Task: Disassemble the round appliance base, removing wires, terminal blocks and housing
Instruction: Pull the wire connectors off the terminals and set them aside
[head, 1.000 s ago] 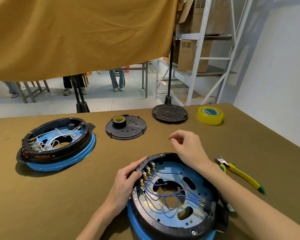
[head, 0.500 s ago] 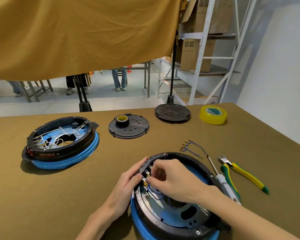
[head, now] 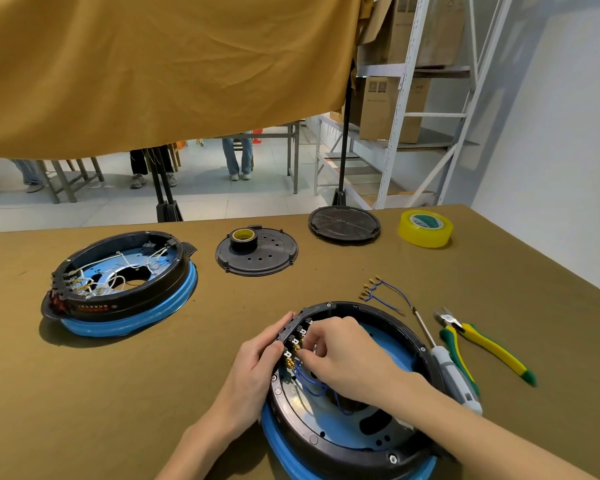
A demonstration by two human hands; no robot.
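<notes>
The round appliance base point(head: 340, 441), black housing on a blue ring, lies open side up at the near edge of the table. My left hand point(head: 253, 362) grips its left rim beside the row of terminal blocks point(head: 293, 341). My right hand point(head: 347, 358) reaches inside, its fingertips pinched on a blue wire point(head: 307, 379) at the brass terminals. More blue wire loops under that hand. A removed bundle of blue wires point(head: 378, 292) with brass ends lies on the table behind the base.
A second base point(head: 118, 282) with white wires sits at the left. Two black covers point(head: 257, 254) point(head: 343, 225), one bearing a small tape roll, and a yellow tape roll point(head: 425, 228) lie at the back. A screwdriver point(head: 444, 362) and yellow-green pliers point(head: 482, 344) rest at the right.
My right hand came back from behind the base, where the wire bundle now lies, and went down into the housing onto a wire at the terminals. The left hand stayed on the rim.
</notes>
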